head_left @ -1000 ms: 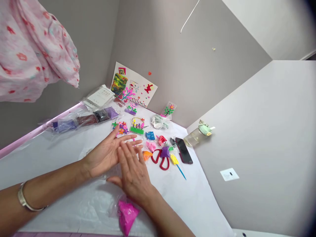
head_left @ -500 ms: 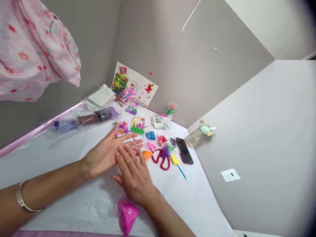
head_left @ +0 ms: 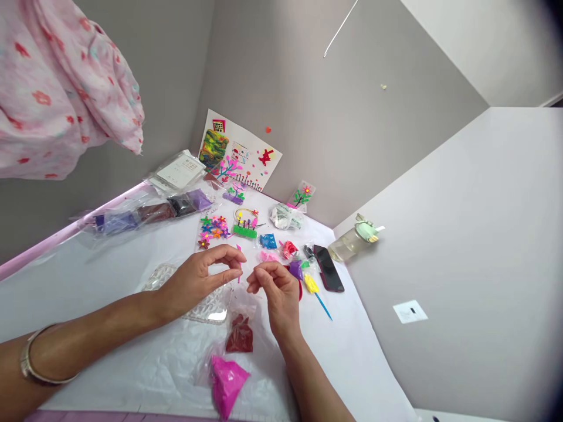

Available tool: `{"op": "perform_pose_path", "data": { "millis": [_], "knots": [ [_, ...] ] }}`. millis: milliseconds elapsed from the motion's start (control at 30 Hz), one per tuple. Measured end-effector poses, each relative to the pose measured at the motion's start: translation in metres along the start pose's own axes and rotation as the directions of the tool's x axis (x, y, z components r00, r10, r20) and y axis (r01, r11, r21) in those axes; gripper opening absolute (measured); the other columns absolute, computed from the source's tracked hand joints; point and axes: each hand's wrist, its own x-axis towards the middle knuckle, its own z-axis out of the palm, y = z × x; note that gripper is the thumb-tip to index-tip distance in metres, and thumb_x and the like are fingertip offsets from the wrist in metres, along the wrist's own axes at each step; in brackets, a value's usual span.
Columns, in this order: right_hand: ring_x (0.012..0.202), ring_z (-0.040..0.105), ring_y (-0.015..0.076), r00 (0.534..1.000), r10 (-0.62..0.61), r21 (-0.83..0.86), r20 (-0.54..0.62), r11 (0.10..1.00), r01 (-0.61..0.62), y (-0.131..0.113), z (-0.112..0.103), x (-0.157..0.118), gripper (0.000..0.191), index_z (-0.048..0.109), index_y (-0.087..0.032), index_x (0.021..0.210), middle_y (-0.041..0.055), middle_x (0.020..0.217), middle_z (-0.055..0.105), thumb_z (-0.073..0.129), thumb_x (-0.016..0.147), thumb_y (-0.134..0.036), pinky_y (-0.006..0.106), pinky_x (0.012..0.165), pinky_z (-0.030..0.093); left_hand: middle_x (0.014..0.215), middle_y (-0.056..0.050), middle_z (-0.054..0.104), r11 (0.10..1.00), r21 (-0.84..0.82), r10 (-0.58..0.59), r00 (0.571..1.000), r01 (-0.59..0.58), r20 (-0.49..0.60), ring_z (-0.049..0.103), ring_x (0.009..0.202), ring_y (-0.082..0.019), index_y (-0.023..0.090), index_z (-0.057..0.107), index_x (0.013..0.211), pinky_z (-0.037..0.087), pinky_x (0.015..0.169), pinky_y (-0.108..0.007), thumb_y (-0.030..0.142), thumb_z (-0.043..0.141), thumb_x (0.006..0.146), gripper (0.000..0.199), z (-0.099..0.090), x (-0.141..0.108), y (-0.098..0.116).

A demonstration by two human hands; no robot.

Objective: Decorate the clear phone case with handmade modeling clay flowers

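My left hand (head_left: 204, 281) hovers over the table with fingers curved and the thumb close to the index fingertip, a pinch-like shape. Facing it, my right hand (head_left: 279, 293) has its fingers curled and thumb pressed against them. Whatever either hand holds is too small to make out. Under my left hand lies a clear textured plate (head_left: 211, 308), partly hidden. A small bag of dark red clay (head_left: 240, 335) rests between my forearms. Nearer to me is a bag of bright pink clay (head_left: 229, 384). A thin pink strip (head_left: 238, 276) shows behind my left fingertips.
Small clay packets, including blue (head_left: 267, 241) and purple (head_left: 296, 269), lie beyond my hands. Red-handled scissors (head_left: 300, 291) are mostly covered. A phone (head_left: 329, 268) and a bottle (head_left: 347, 246) are at the right. Clay flowers (head_left: 215, 225) and a decorated card (head_left: 259, 155) are farther back.
My hands were flat, with the right palm laid over the left. They have separated and curled their fingers, uncovering the plate and the dark red clay bag.
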Motion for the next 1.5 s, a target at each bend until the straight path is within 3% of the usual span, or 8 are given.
{"op": "perform_pose_path", "data": {
  "millis": [133, 267, 400, 667, 1000, 1167, 1300, 1500],
  "knots": [
    [0.051, 0.051, 0.0102, 0.999, 0.011, -0.094, 0.046, 0.996, -0.006, -0.001, 0.001, -0.002, 0.037, 0.076, -0.018, 0.077, -0.0023, 0.057, 0.059, 0.073, 0.092, -0.052, 0.024, 0.052, 0.041, 0.095, -0.001, 0.077, 0.995, 0.088, 0.041, 0.998, -0.044, 0.041, 0.071, 0.093, -0.022, 0.024, 0.074, 0.098, 0.055, 0.089, -0.034, 0.045, 0.067, 0.092, 0.022, 0.001, -0.002, -0.002],
    [0.067, 0.062, 0.0123, 0.995, 0.048, -0.012, 0.083, 0.999, -0.047, -0.001, 0.003, -0.002, 0.023, 0.077, -0.021, 0.093, -0.0014, 0.075, 0.069, 0.083, 0.085, -0.041, 0.025, 0.067, 0.05, 0.094, 0.001, 0.075, 0.991, 0.106, 0.074, 0.997, -0.077, 0.034, 0.07, 0.09, -0.02, 0.025, 0.072, 0.106, 0.055, 0.084, -0.031, 0.041, 0.069, 0.092, 0.022, 0.001, -0.004, -0.006],
    [0.061, 0.065, 0.0133, 0.985, 0.116, 0.125, 0.13, 0.983, -0.132, 0.002, 0.005, -0.001, 0.032, 0.066, -0.022, 0.095, -0.0028, 0.071, 0.072, 0.086, 0.083, -0.044, 0.027, 0.065, 0.052, 0.1, 0.001, 0.074, 0.976, 0.146, 0.157, 0.987, -0.16, 0.034, 0.07, 0.097, -0.019, 0.026, 0.073, 0.105, 0.053, 0.09, -0.03, 0.037, 0.071, 0.093, 0.016, 0.001, -0.004, -0.008],
    [0.06, 0.064, 0.0153, 0.982, 0.084, 0.002, 0.169, 0.996, -0.085, 0.004, 0.006, -0.003, 0.037, 0.065, -0.022, 0.113, -0.0045, 0.063, 0.069, 0.078, 0.09, -0.049, 0.028, 0.066, 0.051, 0.098, 0.001, 0.07, 0.949, 0.198, 0.221, 0.966, -0.246, 0.136, 0.068, 0.094, -0.016, 0.025, 0.074, 0.103, 0.049, 0.087, -0.027, 0.027, 0.063, 0.1, 0.011, 0.001, -0.007, -0.011],
    [0.064, 0.065, 0.0146, 0.972, 0.109, 0.004, 0.21, 0.994, -0.113, 0.006, 0.008, -0.003, 0.038, 0.068, -0.022, 0.109, -0.0035, 0.072, 0.069, 0.083, 0.086, -0.048, 0.028, 0.069, 0.053, 0.09, 0.0, 0.064, 0.876, 0.369, 0.275, 0.951, -0.309, 0.143, 0.064, 0.086, -0.018, 0.022, 0.064, 0.088, 0.047, 0.079, -0.03, 0.021, 0.054, 0.097, 0.014, 0.004, -0.009, -0.012],
    [0.063, 0.063, 0.0144, 0.949, 0.136, -0.01, 0.285, 0.99, -0.138, 0.002, 0.008, -0.004, 0.036, 0.069, -0.023, 0.109, -0.0034, 0.071, 0.068, 0.081, 0.088, -0.049, 0.028, 0.067, 0.051, 0.083, 0.0, 0.062, 0.887, 0.374, 0.237, 0.962, -0.271, 0.136, 0.06, 0.078, -0.019, 0.023, 0.059, 0.08, 0.046, 0.075, -0.032, 0.023, 0.058, 0.086, 0.006, 0.003, -0.008, -0.005],
    [0.063, 0.063, 0.0149, 0.933, 0.138, 0.011, 0.334, 0.989, -0.15, -0.003, 0.004, -0.005, 0.041, 0.068, -0.024, 0.118, -0.0017, 0.073, 0.072, 0.081, 0.088, -0.048, 0.028, 0.065, 0.051, 0.085, 0.0, 0.065, 0.934, 0.322, 0.151, 0.988, -0.155, 0.038, 0.064, 0.083, -0.02, 0.023, 0.059, 0.081, 0.052, 0.082, -0.033, 0.031, 0.057, 0.09, 0.012, -0.014, 0.005, 0.001],
    [0.056, 0.052, 0.0113, 0.962, 0.111, 0.032, 0.249, 0.992, -0.123, 0.001, 0.001, -0.003, 0.03, 0.072, -0.021, 0.108, -0.0006, 0.073, 0.073, 0.078, 0.091, -0.045, 0.025, 0.057, 0.04, 0.096, -0.003, 0.08, 0.994, 0.037, -0.103, 0.992, 0.1, 0.076, 0.074, 0.078, -0.019, 0.023, 0.076, 0.102, 0.061, 0.081, -0.036, 0.048, 0.065, 0.09, 0.03, -0.038, 0.019, -0.002]
  ]
}}
